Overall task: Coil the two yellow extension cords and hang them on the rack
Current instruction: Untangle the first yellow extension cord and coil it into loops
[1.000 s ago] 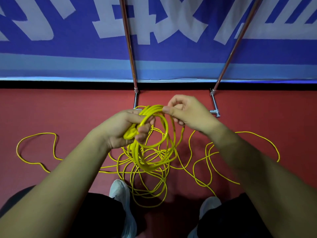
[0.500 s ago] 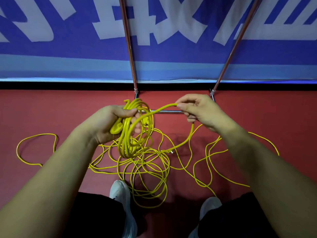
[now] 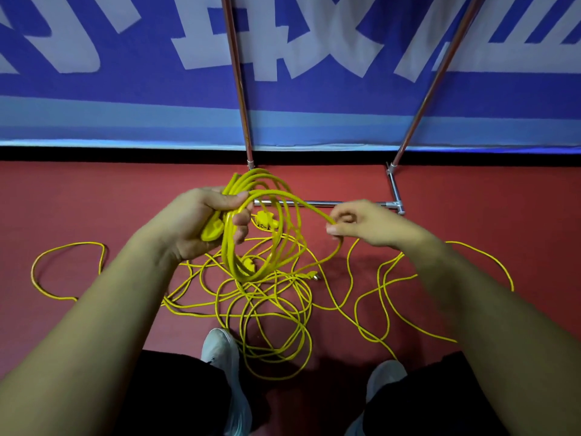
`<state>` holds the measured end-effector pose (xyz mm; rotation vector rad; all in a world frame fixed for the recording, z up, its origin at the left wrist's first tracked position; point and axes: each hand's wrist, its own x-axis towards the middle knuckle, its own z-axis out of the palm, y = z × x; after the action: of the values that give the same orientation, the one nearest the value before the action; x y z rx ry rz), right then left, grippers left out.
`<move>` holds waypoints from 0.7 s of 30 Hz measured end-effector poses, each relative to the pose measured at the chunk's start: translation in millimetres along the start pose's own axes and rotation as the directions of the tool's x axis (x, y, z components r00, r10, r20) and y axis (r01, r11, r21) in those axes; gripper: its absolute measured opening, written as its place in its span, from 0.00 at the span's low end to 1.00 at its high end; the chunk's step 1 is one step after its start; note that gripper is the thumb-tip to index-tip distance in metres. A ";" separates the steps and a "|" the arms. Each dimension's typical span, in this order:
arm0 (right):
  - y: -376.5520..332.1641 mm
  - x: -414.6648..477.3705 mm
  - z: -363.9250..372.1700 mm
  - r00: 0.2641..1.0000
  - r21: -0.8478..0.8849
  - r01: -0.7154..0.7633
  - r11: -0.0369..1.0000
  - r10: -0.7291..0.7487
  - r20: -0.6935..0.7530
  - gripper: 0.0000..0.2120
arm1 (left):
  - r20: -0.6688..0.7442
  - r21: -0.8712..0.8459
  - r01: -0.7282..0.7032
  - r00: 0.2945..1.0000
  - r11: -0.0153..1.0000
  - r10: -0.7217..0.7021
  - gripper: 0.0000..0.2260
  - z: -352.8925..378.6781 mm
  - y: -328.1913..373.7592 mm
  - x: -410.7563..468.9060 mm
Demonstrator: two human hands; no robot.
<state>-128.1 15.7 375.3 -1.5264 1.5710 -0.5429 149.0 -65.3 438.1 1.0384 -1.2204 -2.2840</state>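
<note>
My left hand point(image 3: 204, 221) grips a partly wound coil of yellow extension cord point(image 3: 267, 234), with its yellow socket end pressed under the palm. The loops hang below the hand. My right hand point(image 3: 361, 225) pinches the same cord a little to the right of the coil, fingers closed round the strand. The loose remainder of the yellow cords point(image 3: 270, 313) lies tangled on the red floor below both hands, with a plug end point(image 3: 312, 275) and another yellow connector point(image 3: 265, 221) visible. The rack's point(image 3: 330, 202) chrome base bar runs behind my hands.
Two reddish rack poles point(image 3: 240, 89) rise in front of a blue banner with white characters point(image 3: 283, 42). Cord loops spread far left point(image 3: 63, 265) and far right point(image 3: 471, 272) on the red floor. My two white shoes point(image 3: 223, 350) stand at the bottom among the loops.
My right hand has slid right and down along the cord, away from the coil. The left hand has kept its grip, with one more loop laid on the coil.
</note>
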 end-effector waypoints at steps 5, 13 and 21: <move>-18.0 1.7 -0.6 0.983 0.380 0.104 0.919 -0.037 -0.179 0.04 | -0.027 0.037 0.008 1.000 0.999 -0.007 0.09 -6.4 -0.6 2.6; -24.5 -7.7 -22.8 0.978 0.304 0.174 0.937 -0.128 -0.166 0.07 | -0.104 0.007 0.066 0.992 0.998 -0.065 0.11 -13.5 -0.6 3.7; -27.6 -4.8 -22.8 0.965 0.293 0.207 0.934 -0.146 -0.216 0.08 | -0.137 0.219 0.166 0.981 0.961 -0.138 0.27 -36.6 -12.5 5.6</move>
<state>-130.9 10.2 410.9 -1.4092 1.4111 -1.0189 172.8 -82.3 412.1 1.3765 -1.4242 -2.1892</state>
